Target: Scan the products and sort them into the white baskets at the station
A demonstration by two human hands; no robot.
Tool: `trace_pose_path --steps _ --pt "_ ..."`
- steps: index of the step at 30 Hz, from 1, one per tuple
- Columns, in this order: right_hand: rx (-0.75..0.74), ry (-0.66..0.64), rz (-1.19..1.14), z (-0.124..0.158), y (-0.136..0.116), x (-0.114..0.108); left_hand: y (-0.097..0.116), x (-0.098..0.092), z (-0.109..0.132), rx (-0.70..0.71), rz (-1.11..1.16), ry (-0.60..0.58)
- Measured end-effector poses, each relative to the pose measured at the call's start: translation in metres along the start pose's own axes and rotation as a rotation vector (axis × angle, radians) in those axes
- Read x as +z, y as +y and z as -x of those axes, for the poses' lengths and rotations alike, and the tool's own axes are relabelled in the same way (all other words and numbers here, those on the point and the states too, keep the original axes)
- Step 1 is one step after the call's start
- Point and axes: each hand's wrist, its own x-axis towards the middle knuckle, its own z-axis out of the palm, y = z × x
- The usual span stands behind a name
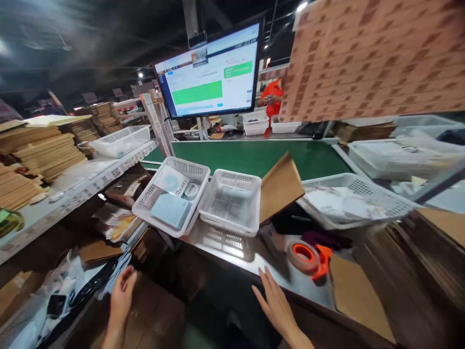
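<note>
My left hand (pixel 122 296) is low at the left with its fingers curled, over a brown cardboard surface (pixel 152 315) next to dark items on a lower shelf. I cannot make out anything held in it. My right hand (pixel 275 303) lies open with fingers stretched flat at the edge of the steel table (pixel 232 252). An orange tape dispenser (pixel 308 257) sits just right of that hand. Beyond it stand an empty white basket (pixel 231 201) and a white basket (pixel 170 194) holding pale blue packets.
A brown cardboard piece (pixel 279 186) leans between baskets. A third white basket (pixel 356 198) holds wrapped goods. A green conveyor belt (pixel 254 155) runs behind, under a monitor (pixel 210 72). Flat cardboard stacks (pixel 43 150) fill the left shelf. A person in orange (pixel 272 97) stands far off.
</note>
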Motion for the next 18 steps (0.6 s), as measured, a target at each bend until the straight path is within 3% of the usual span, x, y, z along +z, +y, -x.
trace_pose_path --steps 3,6,9,11,14,16,18 --pt "-0.097 -0.012 -0.023 -0.07 -0.055 0.015 0.059 0.067 -0.049 0.136 0.075 -0.002" --pt "-0.191 -0.03 -0.039 -0.108 -0.101 0.023 0.113 0.127 -0.105 0.306 0.085 -0.026" --pt "-0.336 0.009 -0.078 -0.146 -0.151 0.007 0.164 0.171 -0.166 0.61 -0.118 -0.051" --pt "-0.486 0.101 -0.087 -0.186 -0.189 -0.012 0.192 0.196 -0.201 0.845 -0.335 -0.095" --pt "-0.643 0.127 -0.003 -0.271 -0.245 -0.032 0.209 0.228 -0.227 1.095 -0.592 -0.325" --pt "-0.675 -0.065 0.177 -0.331 -0.274 -0.028 0.205 0.237 -0.225 1.173 -0.664 -0.555" --pt "-0.671 -0.348 0.384 -0.383 -0.294 -0.013 0.192 0.233 -0.216 1.163 -0.62 -0.705"
